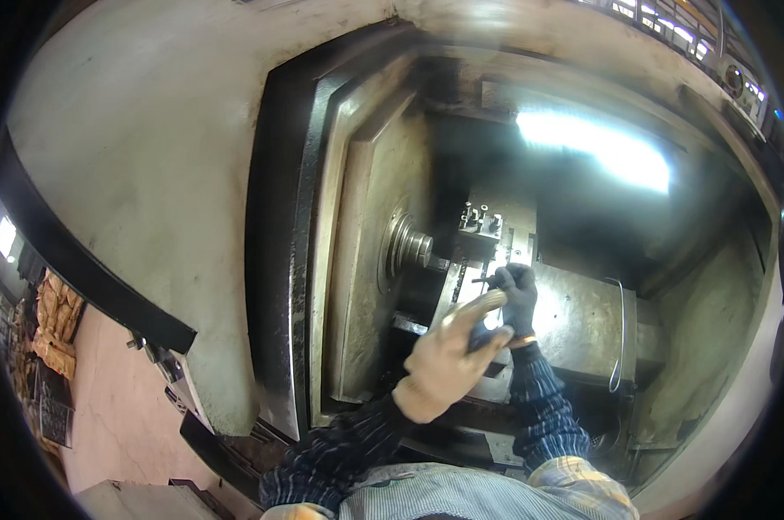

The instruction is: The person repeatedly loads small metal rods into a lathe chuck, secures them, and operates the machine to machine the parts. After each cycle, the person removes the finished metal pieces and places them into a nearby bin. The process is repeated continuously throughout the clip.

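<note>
Right of the frame's centre, the right hand [518,296] pinches a thin dark rod [481,280], best kept steady below the metal block [481,227], while the left hand [448,360] parts thumb from fingers, its grip's contents unclear.

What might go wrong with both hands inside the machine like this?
If the spindle turned, a knit sleeve might catch. The right hand, near the tool block, could knock its upright screws. Glare around the left hand may hide small details.
</note>
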Demonstrator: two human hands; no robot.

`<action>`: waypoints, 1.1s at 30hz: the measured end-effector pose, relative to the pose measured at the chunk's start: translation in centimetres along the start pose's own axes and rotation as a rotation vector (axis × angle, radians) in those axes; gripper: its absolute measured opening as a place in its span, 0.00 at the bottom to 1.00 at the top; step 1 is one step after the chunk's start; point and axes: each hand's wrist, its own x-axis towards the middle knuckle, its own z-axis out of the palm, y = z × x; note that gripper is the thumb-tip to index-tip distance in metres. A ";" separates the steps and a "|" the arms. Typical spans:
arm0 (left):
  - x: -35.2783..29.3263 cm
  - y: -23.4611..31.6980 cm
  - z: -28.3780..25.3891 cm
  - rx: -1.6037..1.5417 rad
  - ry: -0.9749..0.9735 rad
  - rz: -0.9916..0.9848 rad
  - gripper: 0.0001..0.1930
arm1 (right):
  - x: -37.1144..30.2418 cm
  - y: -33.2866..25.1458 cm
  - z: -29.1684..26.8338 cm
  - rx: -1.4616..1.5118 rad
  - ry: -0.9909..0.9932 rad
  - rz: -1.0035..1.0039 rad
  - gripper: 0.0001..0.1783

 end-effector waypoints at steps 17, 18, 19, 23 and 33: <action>-11.2 1.7 -28.9 0.075 0.920 -0.064 0.22 | 4.2 11.8 9.2 -0.221 -0.022 -0.093 0.22; -11.1 0.7 -29.6 0.052 0.893 -0.122 0.22 | 4.1 13.0 9.8 -0.275 -0.064 -0.111 0.24; -11.4 0.3 -30.1 0.080 0.864 -0.153 0.22 | 3.6 13.0 11.0 -0.324 -0.110 -0.131 0.27; -12.2 0.3 -28.4 0.365 1.069 -0.192 0.18 | -0.2 8.9 16.2 0.248 -0.096 0.334 0.31; -12.0 0.8 -27.8 0.470 1.034 -0.074 0.15 | 2.8 9.8 13.3 -0.149 -0.320 0.184 0.32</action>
